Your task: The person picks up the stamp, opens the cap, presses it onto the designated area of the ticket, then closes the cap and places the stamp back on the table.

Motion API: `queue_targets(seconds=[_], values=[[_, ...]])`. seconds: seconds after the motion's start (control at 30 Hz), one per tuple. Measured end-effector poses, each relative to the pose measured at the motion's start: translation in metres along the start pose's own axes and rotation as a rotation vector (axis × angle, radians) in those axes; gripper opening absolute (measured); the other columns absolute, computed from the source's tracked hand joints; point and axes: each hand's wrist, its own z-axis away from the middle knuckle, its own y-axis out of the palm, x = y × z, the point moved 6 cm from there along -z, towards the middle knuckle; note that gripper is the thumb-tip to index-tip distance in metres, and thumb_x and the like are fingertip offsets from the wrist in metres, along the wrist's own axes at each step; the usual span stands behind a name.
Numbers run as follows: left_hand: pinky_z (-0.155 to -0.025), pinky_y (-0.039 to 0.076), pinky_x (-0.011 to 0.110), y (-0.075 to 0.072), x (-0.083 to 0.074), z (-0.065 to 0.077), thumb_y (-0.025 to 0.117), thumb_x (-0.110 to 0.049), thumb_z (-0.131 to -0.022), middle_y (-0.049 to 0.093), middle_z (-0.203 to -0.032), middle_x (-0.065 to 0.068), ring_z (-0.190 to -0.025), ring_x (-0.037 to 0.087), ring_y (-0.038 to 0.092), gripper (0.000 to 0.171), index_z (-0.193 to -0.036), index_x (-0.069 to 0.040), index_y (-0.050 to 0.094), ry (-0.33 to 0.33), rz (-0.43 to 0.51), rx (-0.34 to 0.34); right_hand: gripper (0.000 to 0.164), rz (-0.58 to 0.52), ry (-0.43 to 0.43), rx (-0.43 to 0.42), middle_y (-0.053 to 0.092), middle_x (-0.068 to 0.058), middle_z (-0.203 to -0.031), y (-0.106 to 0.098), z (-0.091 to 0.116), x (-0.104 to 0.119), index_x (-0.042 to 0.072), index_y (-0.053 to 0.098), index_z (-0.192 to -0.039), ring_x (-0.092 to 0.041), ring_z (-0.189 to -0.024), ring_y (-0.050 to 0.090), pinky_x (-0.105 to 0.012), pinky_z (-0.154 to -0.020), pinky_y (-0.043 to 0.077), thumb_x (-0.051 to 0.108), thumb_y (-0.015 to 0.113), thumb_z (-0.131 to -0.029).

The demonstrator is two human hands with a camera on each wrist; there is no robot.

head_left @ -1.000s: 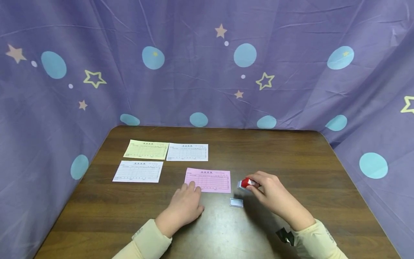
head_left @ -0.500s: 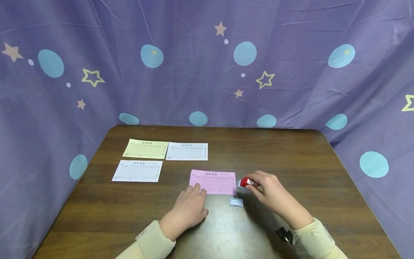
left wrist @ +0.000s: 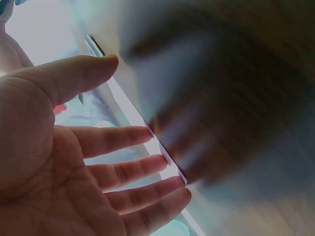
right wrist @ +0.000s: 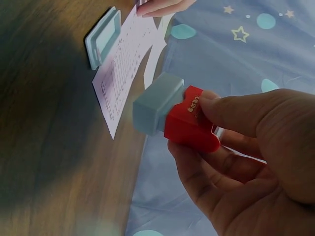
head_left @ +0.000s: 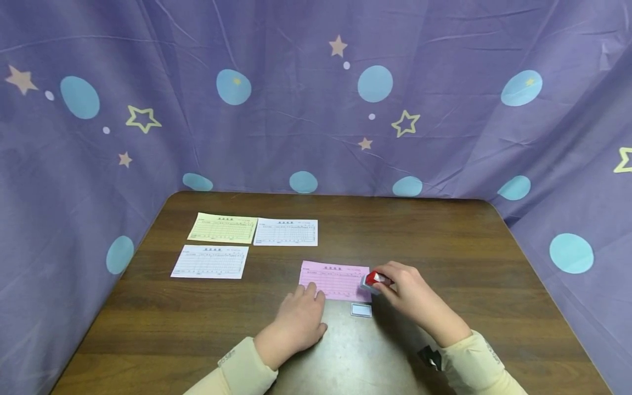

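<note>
A pink printed form (head_left: 336, 282) lies on the wooden table in front of me. The fingertips of my left hand (head_left: 301, 317) rest on its lower left edge; in the left wrist view the fingers of that hand (left wrist: 118, 172) are extended and spread. My right hand (head_left: 415, 288) pinches a red and light grey-blue stamp (right wrist: 192, 118) between thumb and fingers. In the right wrist view the stamp is held above the table, tilted. Seen from the head, it overlaps the form's right edge. The stamp's rectangular cap (head_left: 361, 310) lies just below the form.
Farther left lie a yellow form (head_left: 222, 228), a white form (head_left: 286, 232) beside it and another white form (head_left: 210, 261) nearer me. A purple curtain (head_left: 316, 109) surrounds the table's (head_left: 444, 236) back and sides. A black object (head_left: 429, 357) is at the right wrist.
My left hand has slid the pink form rightward and slightly toward me, until its right edge meets the stamp in the head view. My right hand, gripping the stamp, has barely moved.
</note>
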Motion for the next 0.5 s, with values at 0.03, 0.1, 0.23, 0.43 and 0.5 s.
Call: queue_targets(seconds=[0.03, 0.1, 0.23, 0.43, 0.5], values=[[-0.076, 0.049, 0.046, 0.0, -0.001, 0.0, 0.081, -0.038, -0.081, 0.057, -0.115, 0.018, -0.1, 0.033, 0.055, 0.062, -0.122, 0.004, 0.064, 0.002, -0.005, -0.001, 0.023, 0.006, -0.004, -0.002, 0.067, -0.002, -0.088, 0.001, 0.0, 0.0, 0.0, 0.073, -0.098, -0.011, -0.076, 0.062, -0.031, -0.066, 0.055, -0.005, 0.084, -0.079], [-0.078, 0.049, 0.046, 0.0, -0.003, 0.0, 0.081, -0.039, -0.081, 0.057, -0.118, 0.019, -0.102, 0.034, 0.055, 0.064, -0.124, 0.004, 0.064, 0.003, -0.013, 0.0, 0.024, 0.013, -0.011, -0.007, 0.067, -0.002, -0.088, 0.003, -0.001, -0.001, 0.0, 0.072, -0.098, -0.012, -0.076, 0.063, -0.032, -0.067, 0.055, -0.004, 0.084, -0.078], [-0.079, 0.049, 0.046, 0.001, -0.006, 0.0, 0.081, -0.04, -0.081, 0.056, -0.12, 0.019, -0.104, 0.033, 0.055, 0.067, -0.127, 0.005, 0.063, 0.004, -0.019, -0.001, 0.024, 0.005, -0.028, -0.013, 0.067, -0.003, -0.088, 0.007, -0.003, -0.004, 0.001, 0.071, -0.096, -0.014, -0.077, 0.064, -0.034, -0.067, 0.055, -0.006, 0.084, -0.077], [-0.083, 0.049, 0.047, 0.001, -0.01, 0.0, 0.081, -0.04, -0.081, 0.056, -0.125, 0.021, -0.108, 0.035, 0.055, 0.067, -0.128, 0.005, 0.063, 0.006, -0.015, -0.008, 0.022, -0.006, -0.057, 0.015, 0.068, -0.003, -0.087, 0.017, -0.008, -0.005, 0.001, 0.072, -0.094, -0.014, -0.077, 0.064, -0.033, -0.068, 0.056, -0.007, 0.084, -0.077], [-0.084, 0.049, 0.048, 0.0, -0.011, -0.001, 0.081, -0.04, -0.082, 0.056, -0.127, 0.022, -0.11, 0.035, 0.055, 0.067, -0.128, 0.005, 0.063, 0.007, -0.016, -0.004, 0.022, -0.004, -0.064, 0.027, 0.067, -0.003, -0.086, 0.019, -0.01, -0.006, 0.001, 0.072, -0.094, -0.014, -0.077, 0.064, -0.033, -0.068, 0.056, -0.007, 0.083, -0.077]])
